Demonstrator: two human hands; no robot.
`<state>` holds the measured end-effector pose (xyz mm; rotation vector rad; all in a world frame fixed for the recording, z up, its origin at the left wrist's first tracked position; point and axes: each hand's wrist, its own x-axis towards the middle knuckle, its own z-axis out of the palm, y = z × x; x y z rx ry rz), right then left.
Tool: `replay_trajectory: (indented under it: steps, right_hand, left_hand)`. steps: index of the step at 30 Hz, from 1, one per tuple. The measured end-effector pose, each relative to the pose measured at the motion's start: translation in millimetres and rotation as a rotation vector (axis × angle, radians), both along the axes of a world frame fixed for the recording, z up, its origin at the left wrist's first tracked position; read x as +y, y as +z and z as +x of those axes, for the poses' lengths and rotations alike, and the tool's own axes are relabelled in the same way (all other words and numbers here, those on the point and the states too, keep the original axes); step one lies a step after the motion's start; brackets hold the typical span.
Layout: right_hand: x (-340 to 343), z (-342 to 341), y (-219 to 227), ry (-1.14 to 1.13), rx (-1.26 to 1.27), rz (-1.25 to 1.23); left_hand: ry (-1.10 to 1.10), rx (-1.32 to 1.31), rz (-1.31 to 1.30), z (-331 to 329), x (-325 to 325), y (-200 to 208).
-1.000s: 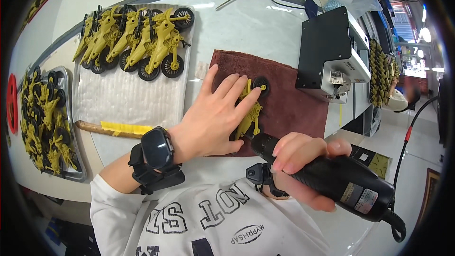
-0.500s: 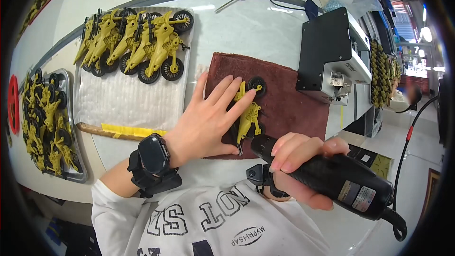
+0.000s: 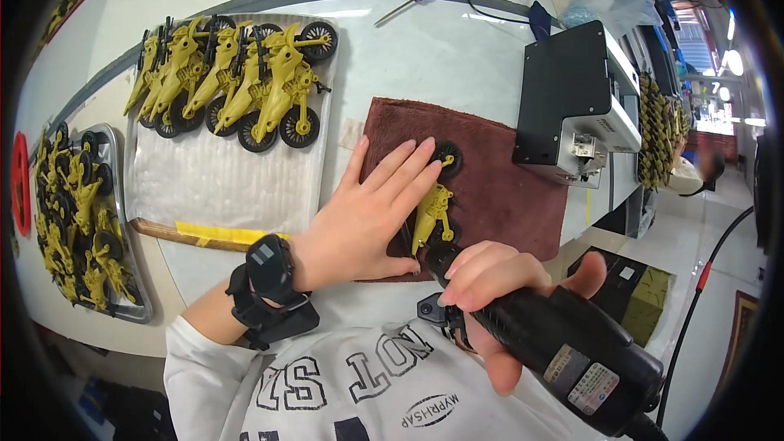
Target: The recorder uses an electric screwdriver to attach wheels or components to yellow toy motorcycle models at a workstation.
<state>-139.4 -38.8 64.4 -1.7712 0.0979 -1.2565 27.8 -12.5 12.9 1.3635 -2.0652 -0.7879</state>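
Note:
A yellow toy motorcycle with black wheels lies on its side on a brown cloth. My left hand lies flat across the toy with its fingers stretched out, covering part of the body. In my right hand is a black corded electric screwdriver, gripped around its front part, the thumb raised off the body. The tool's nose points at the toy's near end, close to my left thumb. Whether the bit touches the toy, I cannot tell.
A white padded tray holds several toy motorcycles on the left. Beyond it, a metal tray carries a heap of them. A black and white machine stands right of the cloth. At the back lies a hand screwdriver.
The electric screwdriver has tilted, its rear end dropping lower and its nose shifting slightly left. My right thumb has lifted higher. My left hand stays on the toy, its fingers now closer together.

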Motion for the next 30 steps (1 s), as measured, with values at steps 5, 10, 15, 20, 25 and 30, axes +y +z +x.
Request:
replay_trajectory:
  steps: [5,10,15,20,25,30]
  right_hand:
    - [-2.2,-2.2,1.7,0.0,0.029,0.013]
    - [-1.3,-25.7,3.3,0.116,0.052,0.146]
    - [-1.1,-30.1,2.6,0.14,0.025,0.145]
    - [3.3,-25.7,-1.2,0.08,-0.049,0.159]
    - [9.8,-22.2,-2.8,-0.017,-0.176,0.215]
    - [7.2,-23.5,-5.7,-0.032,-0.232,0.194]
  left_hand:
    - [-0.035,0.067,0.073,9.1,-4.2,1.3]
    - [-0.036,0.2,0.094,13.4,-11.9,1.2]
    - [0.052,-0.103,-0.01,13.5,-6.2,13.5]
    - [0.15,-0.052,0.03,18.0,-2.9,12.5]
    - [0.156,0.062,0.026,23.8,-9.6,0.8]
    - [0.153,0.105,0.066,21.5,-14.4,8.3]
